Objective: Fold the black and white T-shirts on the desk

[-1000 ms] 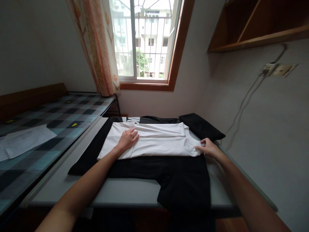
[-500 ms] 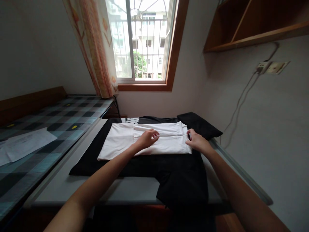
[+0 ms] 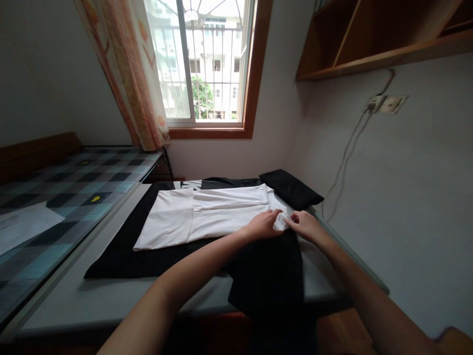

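Observation:
A folded white garment (image 3: pixel 221 212) lies on top of a spread black garment (image 3: pixel 155 261), which covers much of the grey table (image 3: pixel 62 305). At the white garment's right end, my left hand (image 3: pixel 264 224) has its fingers closed on bunched white cloth. Just to its right, my right hand (image 3: pixel 305 225) pinches the same cloth from the other side. A black sleeve (image 3: pixel 291 190) stretches past the far right of the white garment, and another black part hangs over the near edge.
To the left is a bed with a checkered cover (image 3: pixel 107 172) and white paper (image 3: pixel 29 224) on it. Behind are a window and a curtain (image 3: pixel 136 98). Wooden shelves (image 3: pixel 354 49) and a socket with cables (image 3: pixel 388 104) are on the right wall.
My left hand has moved right to the white garment's right end. Both hands now hold cloth there, and it is bunched between them. The view has turned slightly right.

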Motion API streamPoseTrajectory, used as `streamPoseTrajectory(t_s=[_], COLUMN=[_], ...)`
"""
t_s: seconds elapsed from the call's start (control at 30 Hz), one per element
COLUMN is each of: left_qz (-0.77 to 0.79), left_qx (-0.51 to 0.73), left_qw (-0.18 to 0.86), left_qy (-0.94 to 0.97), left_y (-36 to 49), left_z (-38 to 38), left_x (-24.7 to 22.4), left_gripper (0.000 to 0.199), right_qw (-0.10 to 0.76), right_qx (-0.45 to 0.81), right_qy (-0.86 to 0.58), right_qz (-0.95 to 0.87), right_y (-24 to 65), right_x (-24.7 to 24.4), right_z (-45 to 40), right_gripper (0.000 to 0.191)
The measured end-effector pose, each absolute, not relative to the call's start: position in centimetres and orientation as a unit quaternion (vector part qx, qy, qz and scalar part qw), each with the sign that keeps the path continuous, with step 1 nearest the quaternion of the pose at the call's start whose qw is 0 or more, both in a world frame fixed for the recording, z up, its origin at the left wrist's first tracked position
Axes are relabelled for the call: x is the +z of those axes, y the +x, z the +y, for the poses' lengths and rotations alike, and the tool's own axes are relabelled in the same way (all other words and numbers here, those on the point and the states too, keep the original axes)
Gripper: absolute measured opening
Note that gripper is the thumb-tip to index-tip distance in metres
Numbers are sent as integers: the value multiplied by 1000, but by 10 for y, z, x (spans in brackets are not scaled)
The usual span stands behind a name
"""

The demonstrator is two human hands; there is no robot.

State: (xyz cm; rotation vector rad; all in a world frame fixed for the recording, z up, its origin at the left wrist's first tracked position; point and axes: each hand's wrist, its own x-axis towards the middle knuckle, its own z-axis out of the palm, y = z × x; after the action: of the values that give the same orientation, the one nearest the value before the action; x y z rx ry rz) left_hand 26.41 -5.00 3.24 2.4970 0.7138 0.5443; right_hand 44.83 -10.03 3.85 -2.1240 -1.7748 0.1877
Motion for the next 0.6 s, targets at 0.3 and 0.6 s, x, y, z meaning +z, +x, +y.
streamPoseTrajectory(t_s=[0.3, 0.6], left_qz=[391, 327], left_qx=[284, 326], left_qw=[291, 307], left_qy=[826, 832], left_y=[263, 253], left_z=[-42, -44], left_x=[31, 25], left_gripper=[24, 25], right_qw=[388, 385], right_qx=[365, 299], right_qy=[-655, -700], right_qz=[-536, -522], right_y=[432, 421], right_x=[55, 41], right_z=[-55, 25], right_gripper=[15, 34])
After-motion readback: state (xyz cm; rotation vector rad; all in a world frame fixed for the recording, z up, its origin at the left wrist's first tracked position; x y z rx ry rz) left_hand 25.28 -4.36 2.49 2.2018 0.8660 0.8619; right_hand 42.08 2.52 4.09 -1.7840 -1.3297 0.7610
